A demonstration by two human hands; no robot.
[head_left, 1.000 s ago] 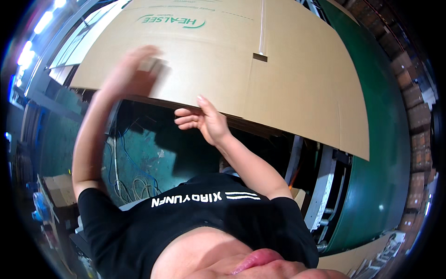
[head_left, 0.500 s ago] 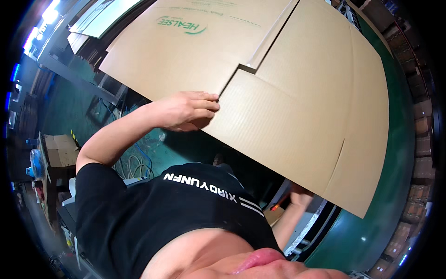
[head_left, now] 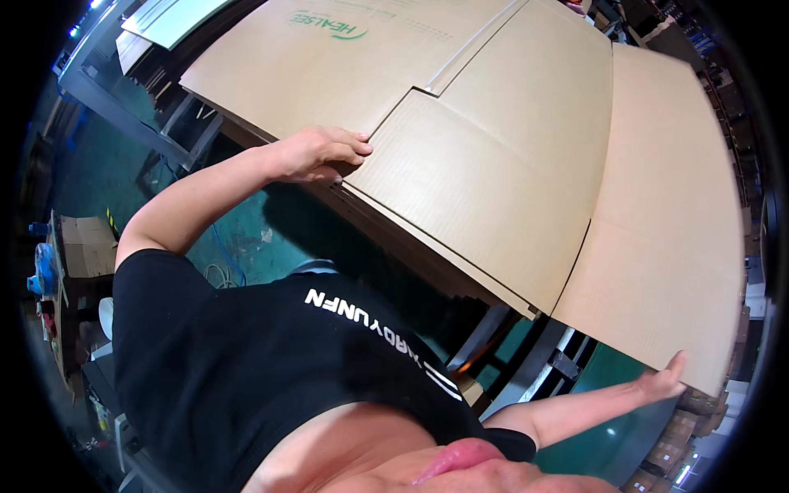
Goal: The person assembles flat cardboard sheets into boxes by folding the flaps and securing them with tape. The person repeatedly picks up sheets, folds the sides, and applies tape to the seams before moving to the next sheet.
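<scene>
A large flat brown cardboard carton blank (head_left: pixel 501 156) lies over a stack in front of me, with green print at its far left and a stepped slot through its middle. My left hand (head_left: pixel 325 154) grips its near edge beside that slot, fingers bent over the top and thumb low at the rim. The right-hand panel (head_left: pixel 662 205) slants along a crease from the rest of the blank. At this panel's near corner is my right hand (head_left: pixel 664 380), thumb up against the edge; its other fingers are hidden under the cardboard.
Below the blank, the near edges of more cardboard (head_left: pixel 411 246) show, resting on a metal frame (head_left: pixel 538 374). White sheets (head_left: pixel 168 25) lie at the far left. A table with an open box (head_left: pixel 86 246) stands at the left. Stacked cartons (head_left: pixel 678 435) line the right side.
My right hand has moved from under the near edge out to the right panel's corner. That panel now bends at the crease. My left hand and the blank have shifted slightly away.
</scene>
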